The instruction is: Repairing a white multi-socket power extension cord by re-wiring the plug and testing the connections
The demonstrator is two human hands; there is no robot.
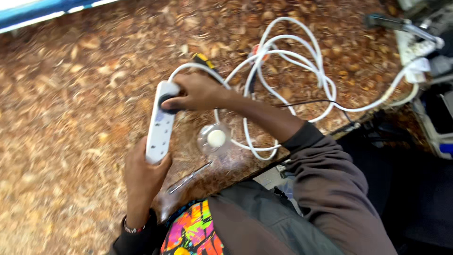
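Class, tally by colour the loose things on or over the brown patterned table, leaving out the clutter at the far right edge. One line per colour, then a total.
White: 2 – power strip held in both hands, coiled cable
Black: 1 – plug under the right hand
Clear: 1 – round lid-like piece
Yellow-and-black: 1 – tool handle
Total: 5

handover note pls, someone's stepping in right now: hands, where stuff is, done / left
Left hand: grips the near end of the white power strip, held above the brown patterned table.
Right hand: at the strip's far end, fingers on a black plug.
White cable: runs from the strip in loose loops across the table.
A small clear dish with a white round piece and a thin metal tool lie by the table edge.
Done: strip picked up. Left: plug seating, unclear whether it is fully in.
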